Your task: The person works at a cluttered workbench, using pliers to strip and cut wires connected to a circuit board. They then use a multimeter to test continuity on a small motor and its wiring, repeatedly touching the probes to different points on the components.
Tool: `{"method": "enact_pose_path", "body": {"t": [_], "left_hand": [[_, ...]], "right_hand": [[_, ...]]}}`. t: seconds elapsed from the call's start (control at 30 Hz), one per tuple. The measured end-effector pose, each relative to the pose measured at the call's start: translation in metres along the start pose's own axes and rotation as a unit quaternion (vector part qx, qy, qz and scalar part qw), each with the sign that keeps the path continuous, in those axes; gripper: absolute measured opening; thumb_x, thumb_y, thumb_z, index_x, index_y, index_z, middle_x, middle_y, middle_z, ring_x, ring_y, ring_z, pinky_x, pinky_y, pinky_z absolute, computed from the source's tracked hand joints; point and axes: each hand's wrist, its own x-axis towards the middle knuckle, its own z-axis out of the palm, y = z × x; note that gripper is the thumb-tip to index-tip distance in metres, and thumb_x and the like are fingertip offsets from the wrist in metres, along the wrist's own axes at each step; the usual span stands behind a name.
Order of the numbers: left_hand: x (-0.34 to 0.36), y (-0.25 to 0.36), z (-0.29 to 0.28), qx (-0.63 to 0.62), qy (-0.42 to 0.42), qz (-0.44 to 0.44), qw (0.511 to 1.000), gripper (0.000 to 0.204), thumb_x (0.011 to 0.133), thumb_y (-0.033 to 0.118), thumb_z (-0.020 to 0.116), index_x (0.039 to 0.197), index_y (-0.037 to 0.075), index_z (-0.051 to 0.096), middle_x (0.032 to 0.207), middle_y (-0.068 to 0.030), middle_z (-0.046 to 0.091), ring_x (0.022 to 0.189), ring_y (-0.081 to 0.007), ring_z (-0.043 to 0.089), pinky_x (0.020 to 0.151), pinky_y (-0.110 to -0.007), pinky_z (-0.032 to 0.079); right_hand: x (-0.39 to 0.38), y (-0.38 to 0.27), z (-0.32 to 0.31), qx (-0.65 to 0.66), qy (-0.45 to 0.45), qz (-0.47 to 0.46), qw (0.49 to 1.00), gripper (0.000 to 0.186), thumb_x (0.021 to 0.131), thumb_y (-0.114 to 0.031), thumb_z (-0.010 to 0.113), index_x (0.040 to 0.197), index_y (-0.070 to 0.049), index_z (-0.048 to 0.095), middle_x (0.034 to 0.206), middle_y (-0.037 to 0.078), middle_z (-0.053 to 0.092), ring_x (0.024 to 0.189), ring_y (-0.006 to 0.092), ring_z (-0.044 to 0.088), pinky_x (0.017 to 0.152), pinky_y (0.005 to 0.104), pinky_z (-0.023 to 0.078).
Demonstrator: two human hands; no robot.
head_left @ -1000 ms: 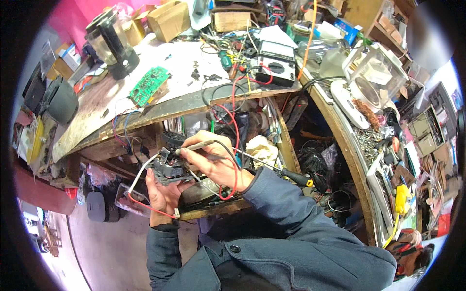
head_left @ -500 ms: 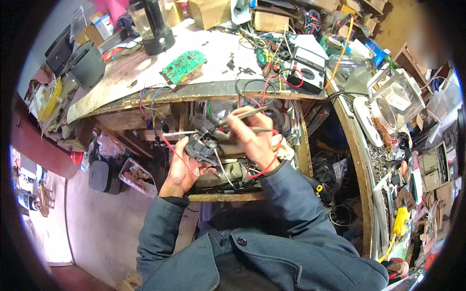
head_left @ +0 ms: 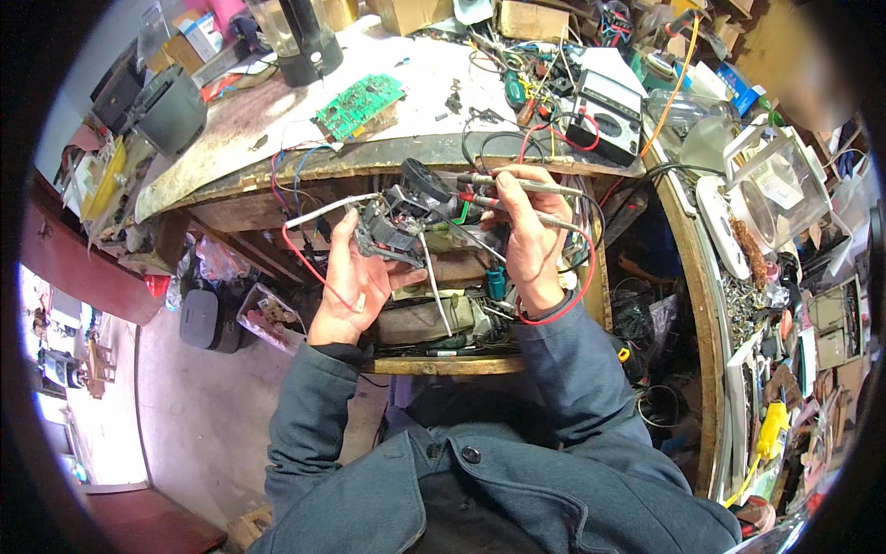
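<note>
My left hand (head_left: pixel 349 294) is closed around a small dark electric motor (head_left: pixel 392 231), held up over an open drawer. From the motor hang sleeved white leads and a red wire (head_left: pixel 318 273); a black round part stands at its far side. In my right hand (head_left: pixel 535 231) are two multimeter probes (head_left: pixel 559 188), gripped together between thumb and fingers. Their tips point left at the motor's right side; whether they touch it I cannot tell. A red lead loops around my right wrist. On the bench at the back right lies the multimeter (head_left: pixel 604 117), dark with a pale panel.
The drawer (head_left: pixel 452 367) below my hands holds tools, among them a teal-handled one (head_left: pixel 497 283). A green circuit board (head_left: pixel 360 103) and a blender (head_left: pixel 300 55) occupy the bench (head_left: pixel 235 138). Loose parts and a clear plastic container (head_left: pixel 775 180) crowd the right side.
My right hand has moved right and back from the motor, and the probes now lie closer together. The motor has turned a little in my left hand, showing its round part.
</note>
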Motion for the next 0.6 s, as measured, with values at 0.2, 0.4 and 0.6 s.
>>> {"method": "enact_pose_path", "body": {"t": [0.2, 0.4, 0.6], "left_hand": [[-0.006, 0.004, 0.001, -0.039, -0.015, 0.016, 0.999, 0.073, 0.104, 0.067, 0.04, 0.145, 0.009, 0.056, 0.131, -0.0195, 0.07, 0.116, -0.0374, 0.071, 0.092, -0.056, 0.063], [-0.017, -0.01, -0.025, 0.048, 0.042, -0.091, 0.994, 0.058, 0.104, 0.06, 0.05, 0.138, 0.015, 0.059, 0.126, -0.0098, 0.072, 0.107, -0.0289, 0.073, 0.088, -0.053, 0.063], [-0.026, -0.019, -0.02, 0.129, 0.03, -0.128, 0.983, 0.054, 0.107, 0.055, 0.047, 0.144, 0.015, 0.054, 0.129, -0.0084, 0.072, 0.111, -0.026, 0.072, 0.086, -0.05, 0.064]], "right_hand": [[0.008, 0.002, -0.003, 0.026, 0.038, -0.016, 0.999, 0.014, 0.103, -0.018, 0.067, 0.107, -0.004, 0.067, 0.083, 0.004, 0.065, 0.062, 0.0118, 0.063, 0.053, 0.0272, 0.053], [0.006, 0.002, -0.005, 0.03, 0.021, 0.001, 0.999, 0.016, 0.102, -0.02, 0.069, 0.102, -0.003, 0.068, 0.082, 0.005, 0.069, 0.062, 0.0114, 0.063, 0.052, 0.0266, 0.051], [0.006, 0.007, -0.006, -0.012, -0.018, 0.03, 0.999, 0.018, 0.101, -0.022, 0.072, 0.1, -0.004, 0.071, 0.081, 0.004, 0.071, 0.065, 0.0102, 0.063, 0.055, 0.0263, 0.05]]}}
